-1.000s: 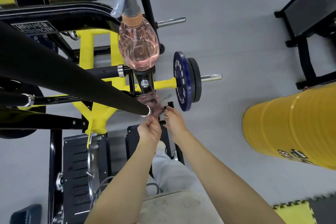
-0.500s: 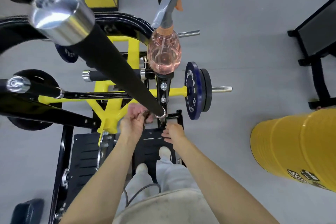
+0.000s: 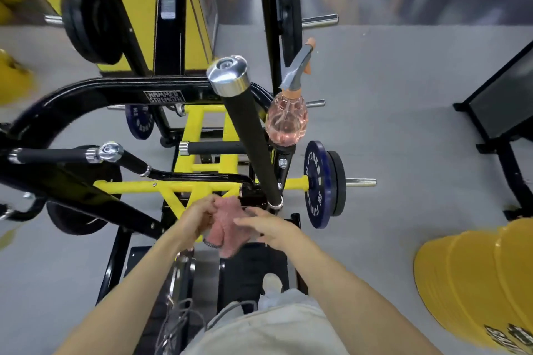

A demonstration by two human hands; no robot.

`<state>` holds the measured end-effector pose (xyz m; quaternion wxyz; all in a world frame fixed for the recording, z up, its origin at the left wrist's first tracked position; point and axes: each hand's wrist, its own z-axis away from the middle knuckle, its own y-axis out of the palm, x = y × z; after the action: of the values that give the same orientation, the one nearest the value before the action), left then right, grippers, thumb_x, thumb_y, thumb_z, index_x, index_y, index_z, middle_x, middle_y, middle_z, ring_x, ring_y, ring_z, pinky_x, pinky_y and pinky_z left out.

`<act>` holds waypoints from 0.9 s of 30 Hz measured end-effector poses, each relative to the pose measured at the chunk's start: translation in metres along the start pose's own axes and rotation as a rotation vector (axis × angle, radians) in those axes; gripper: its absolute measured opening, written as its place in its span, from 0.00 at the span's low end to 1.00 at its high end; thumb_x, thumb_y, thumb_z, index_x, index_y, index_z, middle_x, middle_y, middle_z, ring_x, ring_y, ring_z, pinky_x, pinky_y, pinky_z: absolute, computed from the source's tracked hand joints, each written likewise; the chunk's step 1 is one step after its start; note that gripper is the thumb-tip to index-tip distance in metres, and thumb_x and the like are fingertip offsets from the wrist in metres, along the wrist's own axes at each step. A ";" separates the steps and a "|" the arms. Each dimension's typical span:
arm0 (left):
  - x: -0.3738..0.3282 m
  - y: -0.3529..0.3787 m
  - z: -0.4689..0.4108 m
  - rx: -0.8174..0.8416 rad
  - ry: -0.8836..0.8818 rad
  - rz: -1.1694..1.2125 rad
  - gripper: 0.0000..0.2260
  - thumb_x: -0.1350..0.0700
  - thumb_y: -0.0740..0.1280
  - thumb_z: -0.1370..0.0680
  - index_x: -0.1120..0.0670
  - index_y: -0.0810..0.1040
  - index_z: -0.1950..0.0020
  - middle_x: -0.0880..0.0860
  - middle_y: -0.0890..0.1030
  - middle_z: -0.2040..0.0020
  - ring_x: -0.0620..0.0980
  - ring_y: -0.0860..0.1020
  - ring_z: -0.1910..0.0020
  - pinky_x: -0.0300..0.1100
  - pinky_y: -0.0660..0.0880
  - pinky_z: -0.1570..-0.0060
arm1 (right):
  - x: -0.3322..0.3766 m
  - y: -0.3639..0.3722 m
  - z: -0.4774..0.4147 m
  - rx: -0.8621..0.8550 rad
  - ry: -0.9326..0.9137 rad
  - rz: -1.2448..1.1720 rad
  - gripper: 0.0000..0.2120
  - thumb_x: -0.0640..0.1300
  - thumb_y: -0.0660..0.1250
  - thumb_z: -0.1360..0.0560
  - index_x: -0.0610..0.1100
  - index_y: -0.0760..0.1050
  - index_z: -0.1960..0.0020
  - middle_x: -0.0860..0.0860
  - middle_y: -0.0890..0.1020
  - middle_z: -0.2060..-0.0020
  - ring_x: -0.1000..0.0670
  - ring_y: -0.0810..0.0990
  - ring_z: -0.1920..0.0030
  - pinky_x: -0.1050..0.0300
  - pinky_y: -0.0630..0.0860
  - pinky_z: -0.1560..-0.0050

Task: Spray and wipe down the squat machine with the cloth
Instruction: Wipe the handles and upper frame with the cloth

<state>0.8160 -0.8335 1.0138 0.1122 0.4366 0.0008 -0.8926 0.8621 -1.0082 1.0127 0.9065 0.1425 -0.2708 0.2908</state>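
At the base of the black handle (image 3: 252, 147), we have drawn the cloth (image 3: 227, 229) off the squat machine (image 3: 173, 186).
Head view: a second ago both hands pinched the cloth tight round the handle's lower collar. Now it hangs loose just near of that collar, bunched in our left hand (image 3: 198, 215), whose fingers curl round it. Our right hand (image 3: 269, 228) lies open, straight fingers against the cloth's right edge. The spray bottle (image 3: 286, 122) stands on the frame, far and right of the hands. We judge this joint wiped and the cloth being regathered for the next part.
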 end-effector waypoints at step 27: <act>-0.214 0.078 0.026 0.187 0.630 -0.540 0.11 0.62 0.67 0.22 0.45 0.72 0.56 0.43 0.74 0.58 0.41 0.75 0.58 0.37 0.72 0.57 | 0.025 0.016 0.075 -0.114 -0.304 -0.415 0.06 0.36 0.64 0.22 0.41 0.76 0.46 0.46 0.81 0.52 0.49 0.80 0.52 0.46 0.74 0.42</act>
<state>0.9386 -0.8691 1.2041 -0.1715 0.6805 0.0683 -0.7091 0.8389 -1.0152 1.0899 0.9023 0.1854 -0.3848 0.0583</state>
